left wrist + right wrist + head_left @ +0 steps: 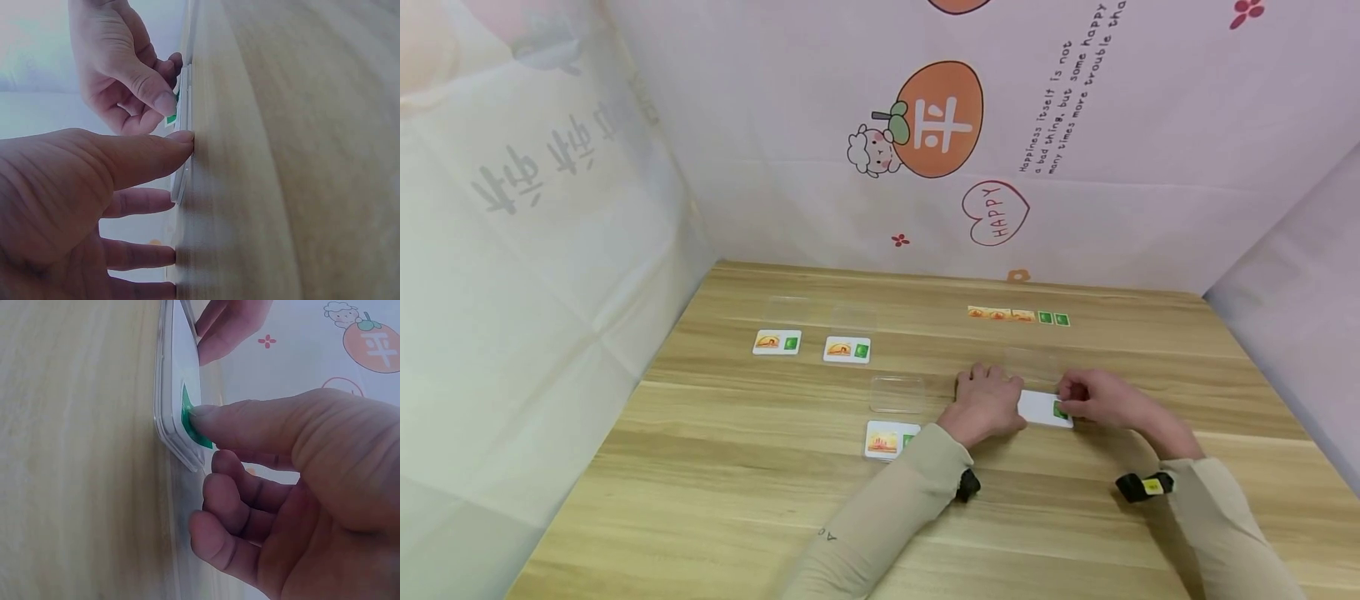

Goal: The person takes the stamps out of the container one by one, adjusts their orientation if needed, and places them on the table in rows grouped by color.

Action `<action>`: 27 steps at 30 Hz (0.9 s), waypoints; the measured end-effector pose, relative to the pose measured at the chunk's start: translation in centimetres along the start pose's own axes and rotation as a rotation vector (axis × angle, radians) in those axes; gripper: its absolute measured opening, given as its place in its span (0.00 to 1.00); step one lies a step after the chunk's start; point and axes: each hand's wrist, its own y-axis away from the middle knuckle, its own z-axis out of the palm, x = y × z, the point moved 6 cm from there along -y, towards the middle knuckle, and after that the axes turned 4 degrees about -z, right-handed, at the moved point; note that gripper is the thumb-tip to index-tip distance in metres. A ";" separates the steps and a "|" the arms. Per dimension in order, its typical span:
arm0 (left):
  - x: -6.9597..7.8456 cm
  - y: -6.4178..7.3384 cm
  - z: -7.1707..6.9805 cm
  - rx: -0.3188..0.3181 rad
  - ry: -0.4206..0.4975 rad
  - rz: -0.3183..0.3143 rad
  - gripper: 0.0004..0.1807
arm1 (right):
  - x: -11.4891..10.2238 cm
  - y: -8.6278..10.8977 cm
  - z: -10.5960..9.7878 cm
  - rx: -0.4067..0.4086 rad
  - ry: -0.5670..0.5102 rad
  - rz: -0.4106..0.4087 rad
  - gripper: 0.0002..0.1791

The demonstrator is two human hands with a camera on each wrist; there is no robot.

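White card (1036,407): a clear case (177,450) under it, well in from the desk's (700,517) right edge.
Clear lid (897,395): flat, just beyond a printed card (882,440).
Left hand (985,404): thumb and fingers gripping the white card's left end.
Right hand (1101,398): thumb and fingertip close together, pinching the green sticker (1060,410) at the white card's right end.

A white card (1037,407) with rounded corners is seated flat in a clear plastic case (187,459) on the wood-grain tabletop (722,517), its long edges gripped toward its left end by the left hand (987,400). At its right end, a small green sticker (199,432) is held by the right hand (1108,400), partly covered by the thumb.
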 end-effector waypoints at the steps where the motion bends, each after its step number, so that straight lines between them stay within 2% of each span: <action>1: 0.0 0.0 0.0 0.003 0.003 0.001 0.26 | 0.0 0.0 0.0 0.001 0.002 0.002 0.07; 15: -0.1 0.1 -0.1 -0.002 0.006 -0.003 0.25 | -0.1 -0.1 0.0 0.033 0.041 0.012 0.07; 27: 0.0 0.1 -0.2 -0.002 0.015 0.002 0.25 | -0.2 0.0 -0.4 0.090 0.071 -0.012 0.06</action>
